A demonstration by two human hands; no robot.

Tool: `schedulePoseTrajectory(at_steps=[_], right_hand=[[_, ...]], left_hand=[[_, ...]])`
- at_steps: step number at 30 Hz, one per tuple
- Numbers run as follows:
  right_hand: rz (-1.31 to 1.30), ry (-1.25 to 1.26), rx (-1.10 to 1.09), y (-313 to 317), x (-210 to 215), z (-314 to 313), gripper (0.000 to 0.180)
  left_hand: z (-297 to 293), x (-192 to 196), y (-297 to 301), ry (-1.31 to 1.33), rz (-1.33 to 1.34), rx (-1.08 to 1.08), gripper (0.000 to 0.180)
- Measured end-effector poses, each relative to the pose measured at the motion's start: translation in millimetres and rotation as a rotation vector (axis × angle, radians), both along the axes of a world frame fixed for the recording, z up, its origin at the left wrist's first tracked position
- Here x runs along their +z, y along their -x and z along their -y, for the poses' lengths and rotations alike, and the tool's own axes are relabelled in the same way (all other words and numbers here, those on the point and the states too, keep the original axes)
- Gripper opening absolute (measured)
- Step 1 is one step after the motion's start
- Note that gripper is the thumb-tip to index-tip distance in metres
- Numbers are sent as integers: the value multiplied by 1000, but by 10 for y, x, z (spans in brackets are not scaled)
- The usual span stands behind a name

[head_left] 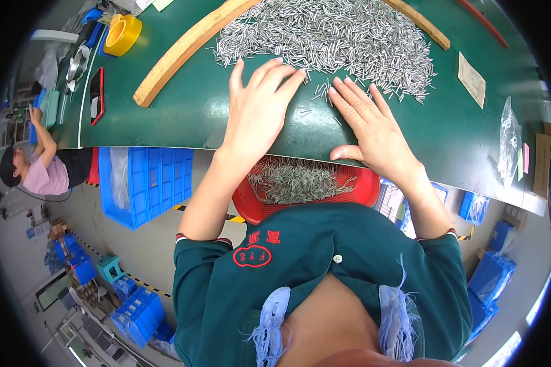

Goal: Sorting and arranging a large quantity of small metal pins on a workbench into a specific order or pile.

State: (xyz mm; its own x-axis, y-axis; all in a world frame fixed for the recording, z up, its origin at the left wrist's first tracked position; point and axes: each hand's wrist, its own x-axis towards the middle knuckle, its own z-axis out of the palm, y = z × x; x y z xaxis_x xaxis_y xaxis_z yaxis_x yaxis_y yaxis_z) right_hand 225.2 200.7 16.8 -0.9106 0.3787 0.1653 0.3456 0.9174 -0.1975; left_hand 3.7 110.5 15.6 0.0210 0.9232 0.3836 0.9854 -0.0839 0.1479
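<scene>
Red basket [367, 188] partly filled with metal pins, right at the torso, below the table's near edge. Blue crate [165, 177] left of it, below table level. Left hand [258, 104] over the green table [183, 122], fingers spread, no grip visible; underside hidden. Right hand [373, 125] palm down, fingers extended, thumb apart near the table edge, also no visible grip; fingertips beside loose pins. A few strays lie between the hands. Main pin pile [324, 37] just past the fingertips. Flanking it, limiting sideways room: left wooden strip [190, 52], right wooden strip [423, 27]. Farther right: paper card [472, 79], clear plastic bag [509, 140]. Farther left: red-edged phone [97, 98], yellow tape roll [130, 30]. Well off left, co-worker [46, 174] in pink top, arms toward the table.
</scene>
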Motion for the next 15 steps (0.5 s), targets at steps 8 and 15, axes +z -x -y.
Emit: schedulePoseTrajectory(at_steps=[8,15], right_hand=[[-21,65,-81,-92,-102,31,97],[22,11,-61,42,-62,36,94]], left_hand=[[135,-28,19,116,42,-47,41],[121,-101,17,34,25,45,47]])
